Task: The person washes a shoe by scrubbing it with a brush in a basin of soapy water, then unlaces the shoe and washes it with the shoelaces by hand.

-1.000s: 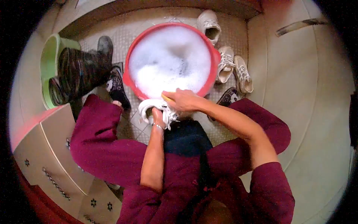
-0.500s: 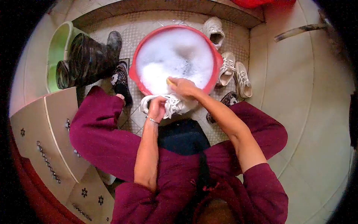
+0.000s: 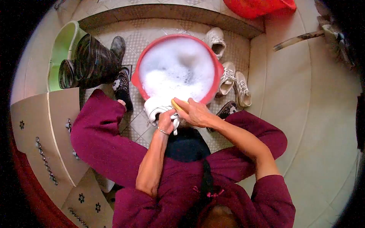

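A white lace-up shoe is at the near rim of a red basin full of white foam. My left hand is closed on the shoe near its opening, and loose laces hang beside the fingers. In my right hand is a yellow scrub brush, pressed against the shoe just right of my left hand. Only the brush's yellow back shows; its underside is hidden. Part of the shoe lies out of sight beneath both hands.
Several white sneakers stand right of the basin. On the left, dark rubber boots lean against a green tub, with a cabinet nearer me. A raised ledge runs behind, with a red object above it.
The brush has moved from over the foam back toward me, onto the shoe. The shoe has turned, now showing its opening and white side. My view has shifted slightly.
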A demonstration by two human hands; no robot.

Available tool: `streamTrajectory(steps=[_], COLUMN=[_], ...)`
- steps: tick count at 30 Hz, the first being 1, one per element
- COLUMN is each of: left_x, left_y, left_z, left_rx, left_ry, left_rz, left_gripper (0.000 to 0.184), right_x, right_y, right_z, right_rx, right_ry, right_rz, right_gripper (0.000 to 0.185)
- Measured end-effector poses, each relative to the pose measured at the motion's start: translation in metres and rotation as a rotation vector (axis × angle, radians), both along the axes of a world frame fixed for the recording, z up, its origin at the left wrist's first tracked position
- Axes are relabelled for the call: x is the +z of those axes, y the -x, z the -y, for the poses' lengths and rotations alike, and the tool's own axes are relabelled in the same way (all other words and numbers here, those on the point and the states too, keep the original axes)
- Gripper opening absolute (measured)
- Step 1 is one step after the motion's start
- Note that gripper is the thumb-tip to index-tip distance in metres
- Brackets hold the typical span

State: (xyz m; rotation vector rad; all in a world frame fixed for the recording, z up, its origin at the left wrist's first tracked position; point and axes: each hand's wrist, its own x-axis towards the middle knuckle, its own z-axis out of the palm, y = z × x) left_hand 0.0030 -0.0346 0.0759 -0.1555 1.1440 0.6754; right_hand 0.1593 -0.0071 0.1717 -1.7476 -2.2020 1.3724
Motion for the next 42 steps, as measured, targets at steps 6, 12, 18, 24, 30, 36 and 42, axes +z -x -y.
streamTrajectory(steps=[6,12,18,24,30,36,42], left_x=[0.038,0.047,0.034,0.066,0.046,0.076,0.063], left_y=[-0.018,-0.026,-0.017,-0.022,-0.020,-0.019,-0.006], left_z=[-0.026,-0.032,-0.033,-0.039,-0.022,-0.021,-0.017], left_rx=[-0.090,-0.025,0.092,0.025,-0.057,-0.034,-0.082], left_ry=[-0.261,-0.387,-0.455,-0.430,-0.560,-0.569,-0.775], left_rz=[-0.172,-0.177,0.031,-0.072,-0.003,-0.138,0.078], left_gripper=[0.022,0.022,0.008,0.006,0.010,0.007,0.007], right_x=[0.010,0.005,0.018,0.017,0.026,0.016,0.029], right_y=[0.011,0.019,0.010,0.002,0.007,0.001,-0.002], right_z=[-0.040,-0.062,-0.010,-0.042,-0.010,-0.009,-0.031], right_rx=[-0.148,-0.281,-0.323,-0.502,-0.403,-0.476,-0.537], right_ry=[-0.344,-0.360,-0.481,-0.513,-0.572,-0.628,-0.641], right_rz=[0.033,0.058,0.003,0.032,0.098,-0.113,0.065], right_gripper=[0.047,0.048,0.047,0.047,0.052,0.048,0.047])
